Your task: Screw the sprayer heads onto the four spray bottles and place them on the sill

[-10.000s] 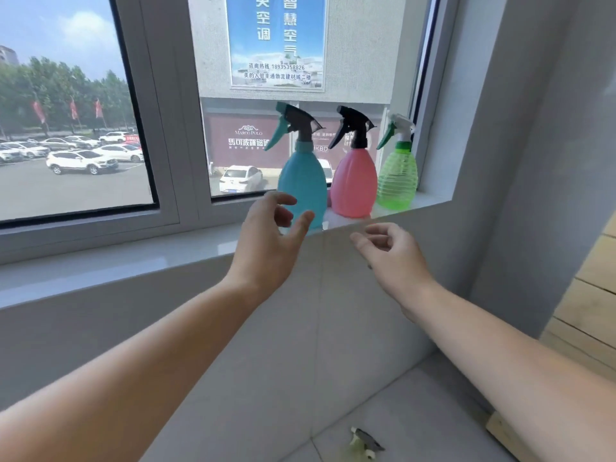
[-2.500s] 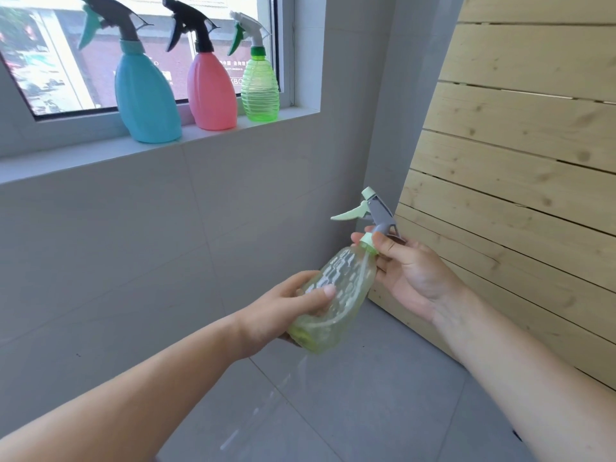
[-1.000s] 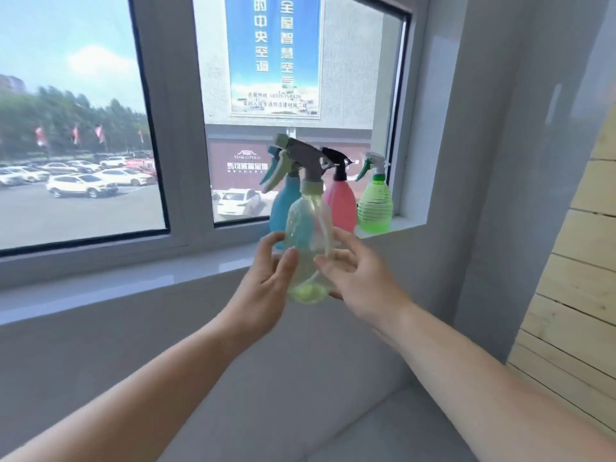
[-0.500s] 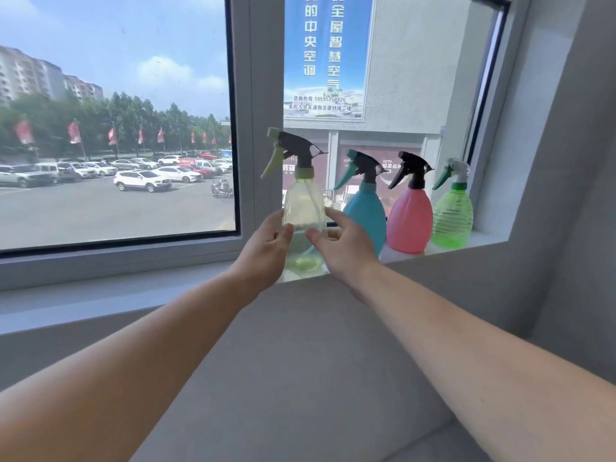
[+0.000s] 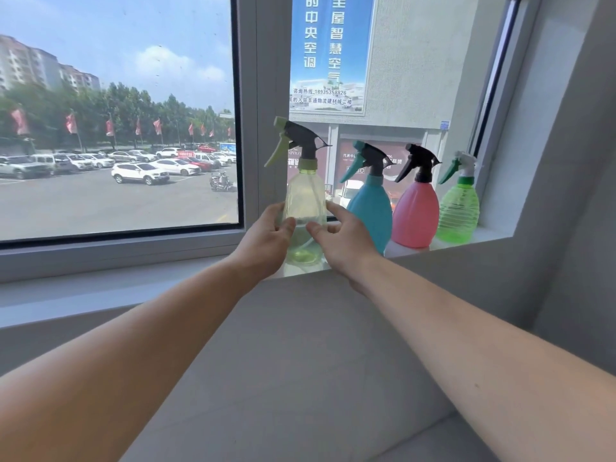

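Half a second ago the clear bottle (image 5: 305,208) stood in much the same spot between the two hands, and it has barely shifted since; ten seconds back only three bottles stood on the sill (image 5: 140,288) and this one was not among them.

The left hand (image 5: 266,243) cups the bottle's left flank, thumb laid across the front of the body and fingers wrapped behind. The right hand (image 5: 345,240) holds the right flank, index finger stretched up along the side and thumb pressing the lower front. Both are half curled, grasping the bottle rather than clenched tight.

The bottle is upright at the centre of the frame, its pale greenish base down at the sill's front edge, though I cannot tell whether it fully rests there. Its body is see-through and yellowish. The sprayer head (image 5: 298,141) sits on the neck with a dark top, a light green collar and a light green trigger pointing left.

To its right stand the blue bottle (image 5: 370,211), the pink bottle (image 5: 416,215) and the ribbed green bottle (image 5: 458,211) in a row, each with a sprayer head on, the green one nearest the window's right corner.
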Demonstrator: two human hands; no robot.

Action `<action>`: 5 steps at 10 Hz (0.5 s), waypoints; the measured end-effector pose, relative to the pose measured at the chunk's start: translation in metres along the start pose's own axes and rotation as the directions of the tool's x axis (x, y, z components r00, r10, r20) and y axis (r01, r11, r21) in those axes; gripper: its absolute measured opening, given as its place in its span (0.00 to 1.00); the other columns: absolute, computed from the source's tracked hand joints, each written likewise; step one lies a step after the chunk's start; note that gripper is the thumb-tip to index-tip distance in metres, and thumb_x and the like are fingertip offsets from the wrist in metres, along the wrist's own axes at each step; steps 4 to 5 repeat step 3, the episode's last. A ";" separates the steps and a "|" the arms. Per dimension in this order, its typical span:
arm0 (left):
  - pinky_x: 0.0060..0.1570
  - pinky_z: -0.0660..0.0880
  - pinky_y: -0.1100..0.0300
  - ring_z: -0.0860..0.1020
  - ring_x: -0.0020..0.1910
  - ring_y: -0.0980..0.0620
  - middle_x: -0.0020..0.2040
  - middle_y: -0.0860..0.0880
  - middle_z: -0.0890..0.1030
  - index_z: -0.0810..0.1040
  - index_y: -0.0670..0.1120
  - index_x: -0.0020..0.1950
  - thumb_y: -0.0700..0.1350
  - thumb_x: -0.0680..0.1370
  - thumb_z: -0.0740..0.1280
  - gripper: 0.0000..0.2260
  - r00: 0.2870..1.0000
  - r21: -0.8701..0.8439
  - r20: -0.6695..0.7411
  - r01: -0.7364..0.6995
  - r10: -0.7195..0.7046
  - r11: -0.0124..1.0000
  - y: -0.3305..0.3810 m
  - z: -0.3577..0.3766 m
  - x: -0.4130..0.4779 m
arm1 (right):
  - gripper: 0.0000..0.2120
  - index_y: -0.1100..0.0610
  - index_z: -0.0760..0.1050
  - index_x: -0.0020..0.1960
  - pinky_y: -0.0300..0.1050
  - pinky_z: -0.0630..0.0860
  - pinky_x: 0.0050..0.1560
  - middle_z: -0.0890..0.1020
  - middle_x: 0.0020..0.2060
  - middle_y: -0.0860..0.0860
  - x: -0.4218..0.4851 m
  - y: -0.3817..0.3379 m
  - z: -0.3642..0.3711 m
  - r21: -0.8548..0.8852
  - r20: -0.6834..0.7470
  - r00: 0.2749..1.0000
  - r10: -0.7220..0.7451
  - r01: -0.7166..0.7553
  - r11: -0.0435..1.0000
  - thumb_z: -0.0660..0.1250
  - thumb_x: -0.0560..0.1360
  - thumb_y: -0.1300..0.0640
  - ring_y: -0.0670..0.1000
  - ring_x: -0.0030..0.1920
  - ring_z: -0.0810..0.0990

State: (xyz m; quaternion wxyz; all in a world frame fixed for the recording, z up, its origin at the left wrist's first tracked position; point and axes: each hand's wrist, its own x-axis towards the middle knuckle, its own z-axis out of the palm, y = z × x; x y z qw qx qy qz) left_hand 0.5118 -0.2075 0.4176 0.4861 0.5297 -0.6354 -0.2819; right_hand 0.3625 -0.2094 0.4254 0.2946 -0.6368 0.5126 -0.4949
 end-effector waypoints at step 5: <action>0.71 0.71 0.40 0.75 0.67 0.38 0.70 0.40 0.73 0.63 0.47 0.80 0.54 0.84 0.62 0.25 0.982 0.109 -0.190 0.034 -0.013 0.993 0.007 0.001 -0.015 | 0.29 0.46 0.63 0.76 0.44 0.73 0.62 0.77 0.68 0.50 -0.034 -0.001 -0.026 -0.079 -0.010 0.999 -0.047 0.046 0.996 0.67 0.77 0.47 0.49 0.65 0.76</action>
